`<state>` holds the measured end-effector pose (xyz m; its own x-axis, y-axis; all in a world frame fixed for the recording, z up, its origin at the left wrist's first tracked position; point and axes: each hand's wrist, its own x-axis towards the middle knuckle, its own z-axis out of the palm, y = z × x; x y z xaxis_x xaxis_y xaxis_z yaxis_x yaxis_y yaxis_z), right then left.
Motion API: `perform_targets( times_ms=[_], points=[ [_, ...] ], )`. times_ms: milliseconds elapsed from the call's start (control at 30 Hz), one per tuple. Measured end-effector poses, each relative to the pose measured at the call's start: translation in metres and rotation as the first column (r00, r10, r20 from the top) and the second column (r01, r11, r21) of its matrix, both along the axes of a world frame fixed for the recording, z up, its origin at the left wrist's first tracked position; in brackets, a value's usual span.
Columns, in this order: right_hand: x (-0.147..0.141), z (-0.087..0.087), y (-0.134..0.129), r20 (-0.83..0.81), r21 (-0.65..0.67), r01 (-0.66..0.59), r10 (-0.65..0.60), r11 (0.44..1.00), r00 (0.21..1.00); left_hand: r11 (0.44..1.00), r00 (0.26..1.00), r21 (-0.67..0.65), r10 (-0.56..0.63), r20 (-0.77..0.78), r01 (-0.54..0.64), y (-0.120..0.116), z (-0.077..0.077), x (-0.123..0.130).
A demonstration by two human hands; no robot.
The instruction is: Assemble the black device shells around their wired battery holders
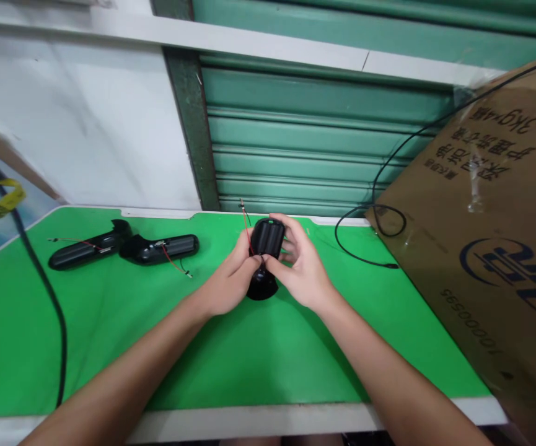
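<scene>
**Both our hands close on a black housing at the table's middle**

We have the black housing (268, 238) between our hands, over the middle of the green tabletop (258, 365), toward its far edge. Its ribbed hollow faces up and its rounded, glossy end points toward us. The fingers of our left hand (233, 280) are curled in against its left side; those of our right hand (303, 270) wrap the right side, and both thumbs bend inward, nearly meeting at the narrow joint. We judge that this grip steadies the body from both sides while leaving the thumbs to press at the joint. Whether a small part is pinched beneath them we cannot tell. A thin red wire (245, 221) stands up past our left fingers, probably so that it is not trapped.

To the left lie a left-hand housing (79, 251) and a second housing (177, 246), touching or nearly so, with their wires trailing out; set aside there, they seem easy to reach.

The far rim is close beyond our fingers, with the green shutter (295, 145) behind it. On the right, the cardboard box (458, 248) and a looped black cable (365, 261) limit sideways reach; a hanging cable (44, 279) crosses the left. The most room for our forearms is on the near side.
</scene>
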<state>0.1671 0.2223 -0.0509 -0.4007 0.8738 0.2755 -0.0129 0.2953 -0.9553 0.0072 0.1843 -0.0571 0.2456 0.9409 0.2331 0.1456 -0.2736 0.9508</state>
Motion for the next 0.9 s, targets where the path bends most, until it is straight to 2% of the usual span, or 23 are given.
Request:
perform_targets(
  times_ms=[67,167,467,667,767,900],
  points=[
    [0.002,0.001,0.001,-0.002,-0.019,-0.015,0.015,1.0,1.0,1.0,1.0,-0.015,0.014,0.022,-0.014,0.001,-0.001,0.0],
    [0.004,0.0,0.004,-0.031,-0.033,-0.024,0.023,0.999,0.999,0.999,1.0,0.033,0.02,-0.01,-0.019,0.002,-0.004,-0.002],
    [0.005,-0.005,0.013,-0.136,-0.21,-0.047,0.018,0.977,0.991,0.988,0.994,0.133,-0.063,-0.095,0.075,0.002,-0.003,-0.006],
    [0.004,-0.005,0.012,-0.181,-0.312,-0.026,-0.033,0.95,0.983,0.977,0.995,0.212,-0.013,-0.096,0.033,0.004,-0.006,0.0],
    [0.003,-0.001,0.009,-0.203,-0.369,-0.069,-0.008,0.927,0.979,0.972,0.985,0.237,0.027,-0.167,0.013,-0.001,0.004,0.001],
    [0.003,0.006,0.007,-0.254,-0.44,-0.085,-0.033,0.894,0.967,0.975,0.919,0.213,0.136,-0.37,-0.058,-0.013,0.029,-0.014]
  ],
)
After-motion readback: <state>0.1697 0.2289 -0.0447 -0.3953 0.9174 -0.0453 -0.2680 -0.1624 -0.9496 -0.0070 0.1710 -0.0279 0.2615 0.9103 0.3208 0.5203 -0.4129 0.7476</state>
